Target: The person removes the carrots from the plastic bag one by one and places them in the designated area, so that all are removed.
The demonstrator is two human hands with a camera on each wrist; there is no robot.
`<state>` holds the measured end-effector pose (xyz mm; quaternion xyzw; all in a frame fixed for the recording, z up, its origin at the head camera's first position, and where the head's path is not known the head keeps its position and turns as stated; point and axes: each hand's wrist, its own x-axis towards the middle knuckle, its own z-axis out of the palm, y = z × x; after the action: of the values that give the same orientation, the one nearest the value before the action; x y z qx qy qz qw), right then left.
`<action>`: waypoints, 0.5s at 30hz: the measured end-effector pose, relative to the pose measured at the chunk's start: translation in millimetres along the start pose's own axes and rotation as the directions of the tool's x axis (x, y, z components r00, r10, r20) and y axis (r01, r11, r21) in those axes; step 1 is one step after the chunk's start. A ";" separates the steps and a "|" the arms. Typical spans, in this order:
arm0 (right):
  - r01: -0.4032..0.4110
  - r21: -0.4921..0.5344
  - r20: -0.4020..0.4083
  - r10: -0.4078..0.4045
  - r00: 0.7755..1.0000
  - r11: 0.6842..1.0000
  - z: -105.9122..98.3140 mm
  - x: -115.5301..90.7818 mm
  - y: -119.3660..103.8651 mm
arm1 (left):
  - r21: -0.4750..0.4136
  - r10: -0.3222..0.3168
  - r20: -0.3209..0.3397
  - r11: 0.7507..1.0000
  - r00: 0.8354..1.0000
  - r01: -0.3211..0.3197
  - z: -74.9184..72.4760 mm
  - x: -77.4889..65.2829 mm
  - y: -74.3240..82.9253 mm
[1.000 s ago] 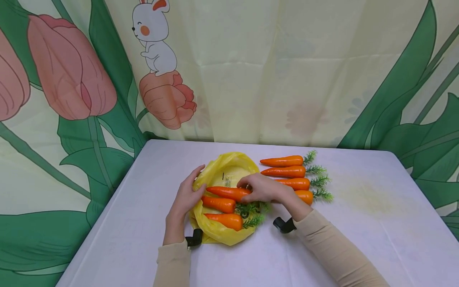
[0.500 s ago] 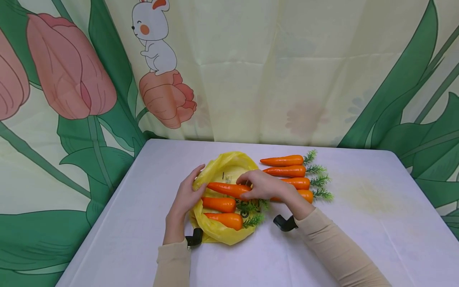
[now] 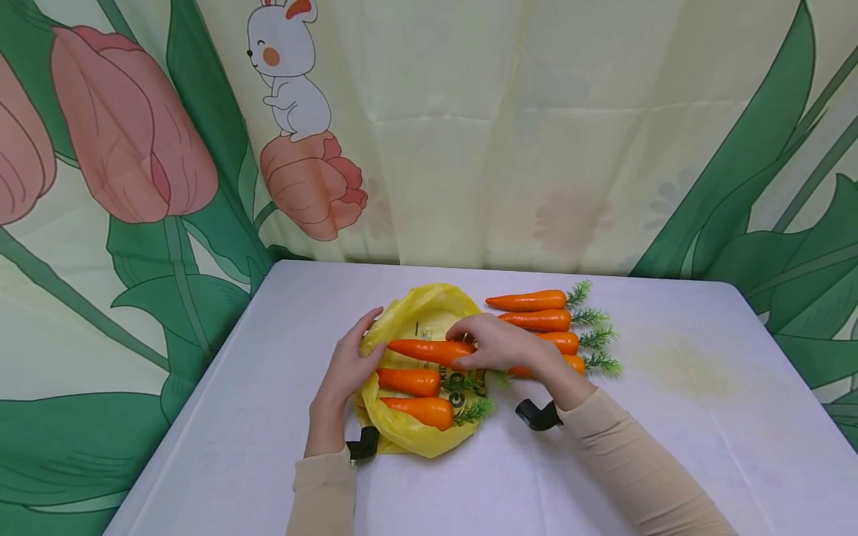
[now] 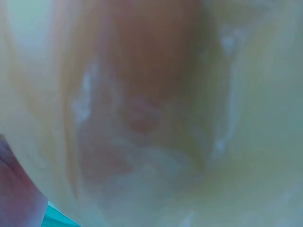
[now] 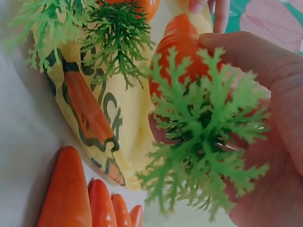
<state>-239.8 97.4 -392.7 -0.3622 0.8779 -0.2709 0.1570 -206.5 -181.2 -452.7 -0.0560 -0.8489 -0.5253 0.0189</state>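
A yellow plastic bag (image 3: 410,311) lies with its mouth spread wide on the table. At its left rim my left hand (image 3: 348,363) holds the film, thumb inside and fingers outside. My right hand (image 3: 503,345) grips a carrot (image 3: 424,350) by its thick end, the tip pointing left over the bag's opening. In the right wrist view, its green leafy top (image 5: 203,130) sticks out towards the camera, between thumb and fingers. Two other carrots, a middle one (image 3: 410,382) and a front one (image 3: 422,412), lie in the bag. Blurred film (image 4: 265,123) fills the left wrist view.
To the right of the bag, several carrots lie in a row on the white table (image 3: 670,447), the farthest carrot (image 3: 529,301) near the back edge. My right forearm partly covers the nearer ones. A printed curtain (image 3: 456,149) hangs behind the table.
My right hand has lifted the carrot a little away from the other two and shifted slightly to the back and right with it. The left hand has stayed at the bag's rim.
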 end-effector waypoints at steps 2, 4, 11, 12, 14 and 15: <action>0.002 -0.002 -0.002 -0.002 1.000 1.000 -0.7 -0.8 1.3 | 0.002 0.009 -0.003 1.000 1.000 -0.009 0.0 0.2 -0.9; 0.002 0.002 -0.002 -0.002 1.000 1.000 -1.3 -2.3 2.7 | 0.008 0.026 -0.008 1.000 1.000 -0.026 0.2 0.8 -2.4; -0.025 -0.001 -0.013 0.025 1.000 1.000 -5.0 -8.7 6.5 | 0.014 0.042 -0.015 0.999 0.999 -0.042 0.6 1.5 -3.5; -0.026 -0.006 -0.018 0.026 1.000 1.000 -5.8 -9.7 7.2 | 0.013 0.036 -0.014 0.999 0.999 -0.036 0.6 1.3 -3.1; -0.023 -0.018 -0.029 0.022 0.999 1.000 -7.1 -11.9 9.0 | 0.016 0.024 -0.015 1.000 1.000 -0.024 0.9 1.5 -3.2; -0.022 -0.023 -0.036 0.021 0.999 0.999 -7.6 -13.0 9.8 | 0.016 0.018 -0.013 1.000 1.000 -0.018 0.9 1.5 -3.1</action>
<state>-239.9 115.2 -391.4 -0.3497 0.8876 -0.2652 0.1401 -208.3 -181.7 -455.8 -0.0599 -0.8524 -0.5186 0.0295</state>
